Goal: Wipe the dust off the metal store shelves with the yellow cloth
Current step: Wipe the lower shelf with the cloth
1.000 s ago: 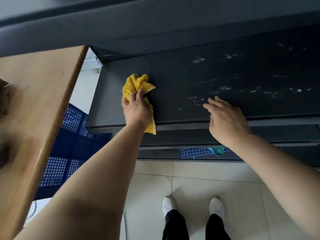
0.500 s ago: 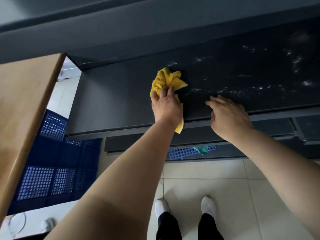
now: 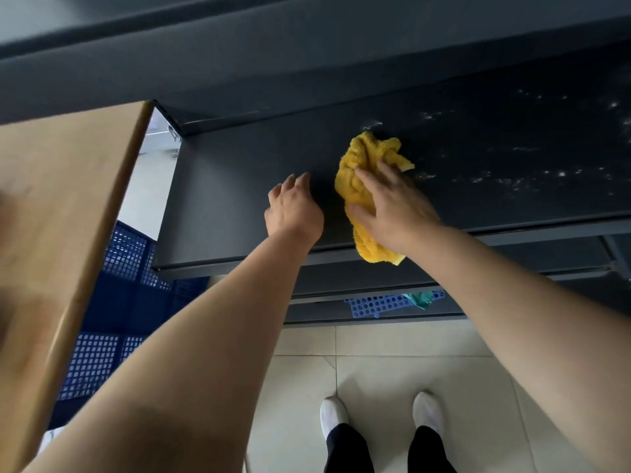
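The yellow cloth [image 3: 367, 186] lies bunched on the dark metal shelf [image 3: 239, 186], its near end hanging over the shelf's front edge. The right hand [image 3: 392, 206] lies flat on top of it, fingers [image 3: 367, 177] spread wide and pressing the cloth to the surface rather than gripping it. The left hand [image 3: 293, 209] rests just left of the cloth, holding nothing, its fingers loosely curled onto the shelf.

The step in hand looks to be the wiping of this shelf, with the cloth now under the right hand. The left part of the shelf appears clean, while pale dust specks [image 3: 512, 180] lie scattered to the right and further back. The next move probably calls for sweeping the cloth rightward through them under steady downward pressure, reaching the far edge as well.
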